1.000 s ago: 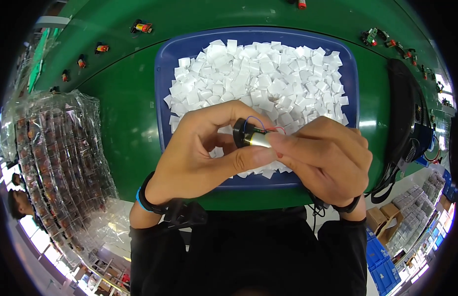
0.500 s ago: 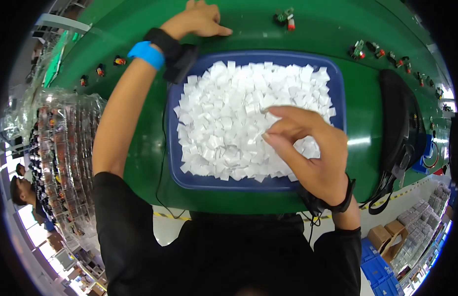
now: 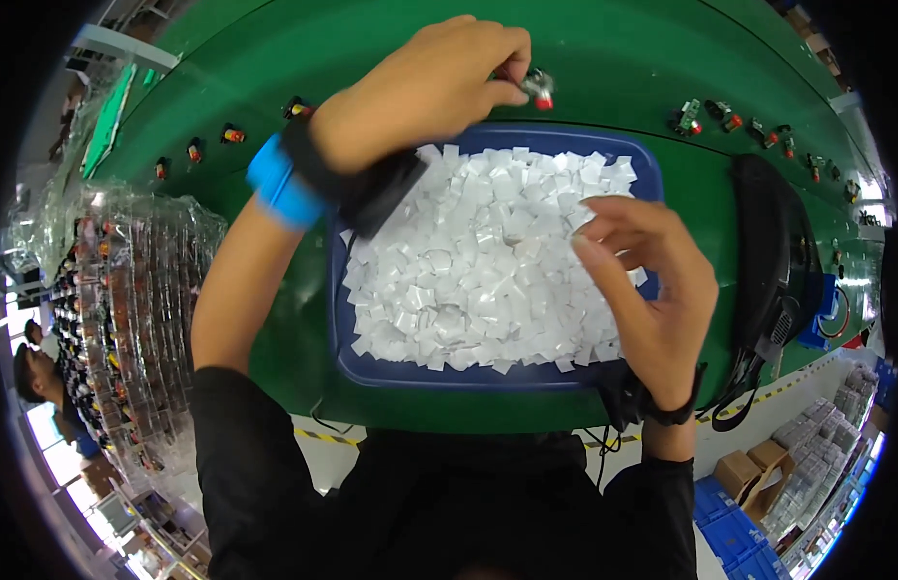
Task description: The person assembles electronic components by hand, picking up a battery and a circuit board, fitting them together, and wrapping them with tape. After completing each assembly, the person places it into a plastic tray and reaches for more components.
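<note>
The left hand (image 3: 429,82) pinches a red-tipped part (image 3: 540,91) just beyond the blue tray's (image 3: 468,383) far rim; the part looks light, rigid and fragile, best held by its solid body; the right hand (image 3: 666,295), fingers parted, empty-looking, hovers above white squares (image 3: 487,261).

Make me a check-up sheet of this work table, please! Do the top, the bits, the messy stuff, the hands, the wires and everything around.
Surface: green table with a blue tray on it.
Job's things: white squares fill the tray; a small red-ended part, blurred, is at the left hand's fingertips.
Clutter: loose parts at left and right; black bag at right.
Hands: left seems to pinch that part; right hand is open over the tray's right edge, nothing seen in it.
Cables: dark cable below the right wrist.
Surroundings: plastic-wrapped stack at left; cardboard boxes and blue crates lower right.
</note>
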